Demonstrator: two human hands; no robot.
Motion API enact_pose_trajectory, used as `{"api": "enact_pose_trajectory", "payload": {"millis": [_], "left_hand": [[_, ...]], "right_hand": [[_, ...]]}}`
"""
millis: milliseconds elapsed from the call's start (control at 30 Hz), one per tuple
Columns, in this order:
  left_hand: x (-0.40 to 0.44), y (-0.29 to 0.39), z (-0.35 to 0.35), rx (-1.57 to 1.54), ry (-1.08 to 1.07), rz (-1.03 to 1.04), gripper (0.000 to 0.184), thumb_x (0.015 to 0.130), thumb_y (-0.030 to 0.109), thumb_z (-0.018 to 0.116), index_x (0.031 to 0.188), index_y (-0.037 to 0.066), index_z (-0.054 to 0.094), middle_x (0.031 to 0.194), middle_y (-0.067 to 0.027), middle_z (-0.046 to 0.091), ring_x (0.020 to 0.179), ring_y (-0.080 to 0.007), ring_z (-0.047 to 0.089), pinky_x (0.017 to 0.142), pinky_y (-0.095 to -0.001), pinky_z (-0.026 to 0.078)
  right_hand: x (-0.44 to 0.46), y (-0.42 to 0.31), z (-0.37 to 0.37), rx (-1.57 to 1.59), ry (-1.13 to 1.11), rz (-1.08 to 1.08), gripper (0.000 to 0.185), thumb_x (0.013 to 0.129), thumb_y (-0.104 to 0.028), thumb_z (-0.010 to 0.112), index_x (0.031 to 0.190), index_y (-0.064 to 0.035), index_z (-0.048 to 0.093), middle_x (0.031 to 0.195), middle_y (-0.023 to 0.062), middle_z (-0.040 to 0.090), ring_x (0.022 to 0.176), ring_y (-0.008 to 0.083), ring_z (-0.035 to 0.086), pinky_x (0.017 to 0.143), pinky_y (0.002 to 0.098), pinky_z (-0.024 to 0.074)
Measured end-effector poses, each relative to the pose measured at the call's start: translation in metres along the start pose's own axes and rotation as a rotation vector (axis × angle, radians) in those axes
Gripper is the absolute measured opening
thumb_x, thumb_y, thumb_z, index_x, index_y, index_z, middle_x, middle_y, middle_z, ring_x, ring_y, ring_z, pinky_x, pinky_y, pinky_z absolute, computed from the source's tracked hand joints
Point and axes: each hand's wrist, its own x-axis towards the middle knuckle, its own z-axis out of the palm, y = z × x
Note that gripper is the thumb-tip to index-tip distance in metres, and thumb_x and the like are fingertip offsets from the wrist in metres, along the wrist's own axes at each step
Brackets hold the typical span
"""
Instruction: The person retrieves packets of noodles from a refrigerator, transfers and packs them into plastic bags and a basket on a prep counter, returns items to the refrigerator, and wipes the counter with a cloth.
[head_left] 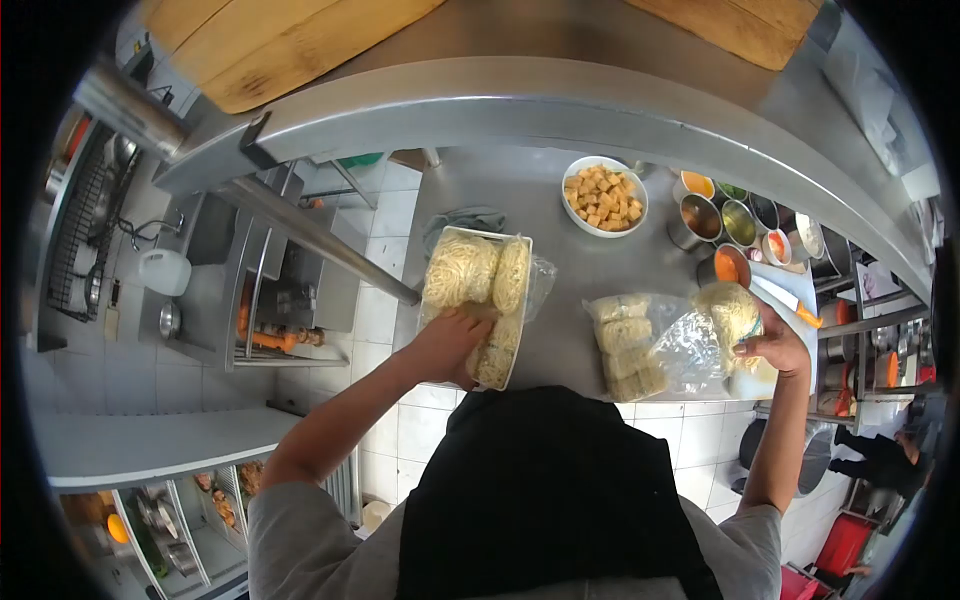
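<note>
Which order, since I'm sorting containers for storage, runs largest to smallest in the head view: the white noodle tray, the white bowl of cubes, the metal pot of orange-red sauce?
1. White noodle tray
2. White bowl of cubes
3. Metal pot of orange-red sauce

All three look clearly different in size.

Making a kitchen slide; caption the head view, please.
Left hand touches pale noodle bundles in a white rectangular tray; right hand grips a clear plastic bag of noodles.

Left hand [455, 343] lies palm-down; right hand [782, 347] grips.
</note>
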Motion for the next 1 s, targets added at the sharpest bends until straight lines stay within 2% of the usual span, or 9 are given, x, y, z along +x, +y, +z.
{"api": "enact_pose_trajectory", "payload": {"millis": [200, 333, 433, 467, 567, 700, 800, 900, 1000], "left_hand": [[0.000, 0.013, -0.015, -0.156, 0.086, -0.088, 0.106, 0.063, 0.037, 0.094, 0.148, 0.003, 0.043, 0.144, -0.0188, 0.049, 0.132, -0.0338, 0.051, 0.117, -0.0418, 0.035], [0.002, 0.041, -0.032, -1.751, 0.331, -0.096, 0.108, 0.079, 0.017, 0.085, 0.163, 0.009, 0.017, 0.164, -0.0114, 0.025, 0.150, -0.0271, 0.029, 0.123, -0.0426, 0.025], [0.008, 0.062, -0.015, -1.315, 0.510, -0.009, 0.112, 0.084, 0.013, 0.081, 0.165, 0.010, 0.004, 0.166, -0.0109, 0.019, 0.153, -0.0278, 0.022, 0.124, -0.0433, 0.022], [0.015, 0.088, -0.035, -1.544, 0.546, -0.113, 0.111, 0.088, 0.013, 0.077, 0.164, 0.007, -0.004, 0.168, -0.0119, 0.015, 0.154, -0.0271, 0.019, 0.124, -0.0430, 0.020], [0.007, 0.084, -0.006, -1.654, 0.674, -0.326, 0.111, 0.088, 0.023, 0.077, 0.164, 0.008, -0.002, 0.166, -0.0126, 0.019, 0.153, -0.0274, 0.022, 0.124, -0.0451, 0.022], [-0.020, 0.098, 0.006, -1.612, 0.763, -0.249, 0.104, 0.096, 0.033, 0.071, 0.163, 0.005, -0.004, 0.166, -0.0160, 0.021, 0.152, -0.0283, 0.023, 0.123, -0.0415, 0.023], [-0.024, 0.102, 0.020, -1.478, 0.891, -0.170, 0.107, 0.094, 0.069, 0.056, 0.163, 0.005, 0.006, 0.163, -0.0167, 0.027, 0.150, -0.0297, 0.029, 0.123, -0.0442, 0.026], [-0.018, 0.100, 0.035, -2.137, 0.726, -0.248, 0.121, 0.078, 0.091, 0.035, 0.162, 0.006, 0.016, 0.161, -0.0170, 0.032, 0.147, -0.0320, 0.036, 0.120, -0.0490, 0.033], [-0.015, 0.102, 0.034, -2.217, 0.616, -0.473, 0.125, 0.071, 0.095, 0.031, 0.159, 0.006, 0.022, 0.159, -0.0168, 0.035, 0.145, -0.0332, 0.039, 0.118, -0.0526, 0.038]], "right_hand": [[0.031, 0.044, 0.026, 0.375, -0.156, -0.025, 0.112, 0.056, -0.001, 0.086, 0.155, 0.0035, 0.035, 0.144, 0.0146, 0.055, 0.129, 0.0231, 0.056, 0.108, 0.0374, 0.0461], [0.079, -0.002, 0.114, 0.212, -0.276, -0.010, 0.103, 0.069, -0.004, 0.085, 0.158, -0.0031, 0.032, 0.142, 0.0109, 0.055, 0.123, 0.0193, 0.057, 0.106, 0.0370, 0.0468], [0.122, 0.012, 0.188, 0.061, -0.323, -0.134, 0.097, 0.080, -0.015, 0.084, 0.160, -0.0062, 0.030, 0.143, 0.0136, 0.055, 0.130, 0.0221, 0.053, 0.111, 0.0366, 0.0425], [0.130, 0.020, 0.209, 0.134, -0.339, -0.114, 0.094, 0.081, -0.016, 0.083, 0.158, -0.0044, 0.031, 0.142, 0.0140, 0.055, 0.132, 0.0224, 0.052, 0.111, 0.0359, 0.0413], [0.135, -0.009, 0.249, 0.123, -0.435, -0.164, 0.092, 0.081, -0.015, 0.083, 0.157, -0.0029, 0.032, 0.143, 0.0134, 0.055, 0.132, 0.0210, 0.051, 0.111, 0.0342, 0.0408], [0.132, -0.024, 0.261, 0.028, -0.481, -0.148, 0.086, 0.079, 0.000, 0.079, 0.154, -0.0050, 0.038, 0.139, 0.0082, 0.057, 0.130, 0.0198, 0.052, 0.110, 0.0358, 0.0428], [0.128, 0.012, 0.260, 0.367, -0.408, -0.053, 0.090, 0.079, -0.003, 0.081, 0.156, -0.0027, 0.035, 0.143, 0.0118, 0.056, 0.134, 0.0211, 0.051, 0.112, 0.0368, 0.0411], [0.118, 0.022, 0.249, 0.688, -0.563, 0.173, 0.088, 0.078, 0.000, 0.080, 0.155, -0.0040, 0.037, 0.143, 0.0108, 0.056, 0.135, 0.0214, 0.050, 0.113, 0.0382, 0.0400], [0.102, 0.013, 0.247, 0.363, -0.578, -0.026, 0.086, 0.078, -0.002, 0.081, 0.153, -0.0051, 0.041, 0.142, 0.0096, 0.056, 0.135, 0.0221, 0.050, 0.113, 0.0392, 0.0398]]}}
